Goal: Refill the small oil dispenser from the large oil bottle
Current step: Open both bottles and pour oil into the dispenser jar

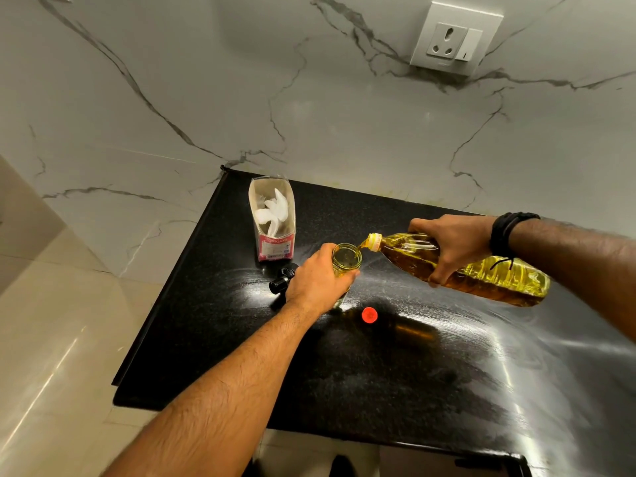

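The small glass oil dispenser stands upright on the black counter with its top off. My left hand is wrapped around its side. My right hand grips the large plastic oil bottle, which lies tilted almost flat, its yellow neck right at the dispenser's rim. A thin stream of yellow oil runs from the neck into the dispenser. The dispenser's black spray head lies on the counter just left of my left hand. The bottle's red cap rests on the counter in front of the dispenser.
A pink tissue carton with white tissues stands behind the dispenser near the wall. The counter's left edge drops to a tiled floor. A wall socket sits high on the marble backsplash.
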